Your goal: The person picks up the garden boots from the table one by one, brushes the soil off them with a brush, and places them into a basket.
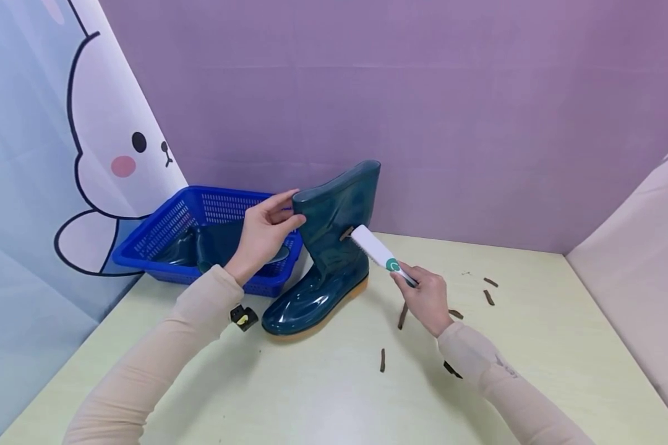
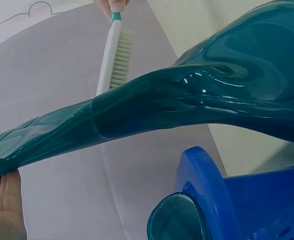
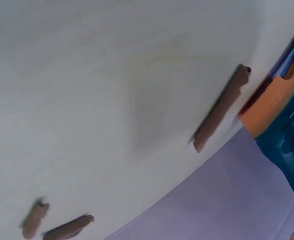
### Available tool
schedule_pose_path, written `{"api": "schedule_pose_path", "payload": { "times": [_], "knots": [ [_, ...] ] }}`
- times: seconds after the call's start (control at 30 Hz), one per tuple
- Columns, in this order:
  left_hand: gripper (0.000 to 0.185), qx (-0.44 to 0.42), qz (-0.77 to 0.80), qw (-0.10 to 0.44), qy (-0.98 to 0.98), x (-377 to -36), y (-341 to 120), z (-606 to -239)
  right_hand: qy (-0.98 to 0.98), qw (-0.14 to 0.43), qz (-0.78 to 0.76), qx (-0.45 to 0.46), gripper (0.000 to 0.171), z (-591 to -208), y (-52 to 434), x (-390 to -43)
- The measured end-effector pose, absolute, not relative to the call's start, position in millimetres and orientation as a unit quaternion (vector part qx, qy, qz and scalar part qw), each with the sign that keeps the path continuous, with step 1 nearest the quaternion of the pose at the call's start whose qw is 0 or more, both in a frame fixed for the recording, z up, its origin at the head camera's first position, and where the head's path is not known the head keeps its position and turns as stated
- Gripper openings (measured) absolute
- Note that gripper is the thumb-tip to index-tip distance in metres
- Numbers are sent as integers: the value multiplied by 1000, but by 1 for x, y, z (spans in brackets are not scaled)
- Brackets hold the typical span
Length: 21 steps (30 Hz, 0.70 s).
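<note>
Brown strips nearest the wearer: several short brown strips [image 1: 382, 360] lie loose on the pale table [image 1: 323, 395], most of them around and just behind the right hand; judged from that, much of the brushing-off is already done.
Right hand: the right hand [image 1: 426, 298] grips the green-ended handle of a white brush [image 1: 377, 251], fingers wrapped round it.
Brush direction: its long axis runs up and away from the right hand toward the left hand, bristle end against the back of the boot's shaft (the left wrist view shows the bristles just above the shaft).
What is left: one brown strip [image 1: 346, 233] sticks to the shaft right at the brush tip, so at least this piece is yet to come off; whether others cling to the far side cannot be told.
Left hand: the left hand [image 1: 264, 233] pinches the top rim of the shaft, thumb on one face and fingers on the other, holding it steady.
Boot: the dark green rubber boot [image 1: 325, 259] stands between the two hands, sole flat on the table.
Boot axis: the shaft rises upright with a slight lean away from the left hand; the foot's long axis runs from the heel beside the brush to the toe, which points toward the wearer and under the left forearm.
Beyond the left hand: a blue basket [image 1: 167, 232] holds a second dark boot [image 1: 211, 247] lying down.
</note>
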<state>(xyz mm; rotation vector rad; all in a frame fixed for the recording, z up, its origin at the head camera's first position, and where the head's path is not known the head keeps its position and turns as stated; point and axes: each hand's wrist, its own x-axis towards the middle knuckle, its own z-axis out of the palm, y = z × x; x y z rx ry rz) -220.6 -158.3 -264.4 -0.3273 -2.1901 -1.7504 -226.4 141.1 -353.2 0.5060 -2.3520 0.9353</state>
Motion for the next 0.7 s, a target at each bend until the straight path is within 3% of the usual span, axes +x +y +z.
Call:
{"api": "schedule_pose_path", "payload": {
  "times": [0.13, 0.43, 0.7],
  "knots": [
    [49, -115, -611, 157, -767, -223, -159, -266, -878, 271, 353, 179, 26, -352, 144, -225],
    [50, -115, -612, 152, -768, -223, -158, -264, -843, 338, 366, 202, 24, -345, 148, -223],
    [49, -118, -609, 146, -771, -223, -154, -263, -855, 304, 365, 208, 25, -346, 143, -223]
  ]
}}
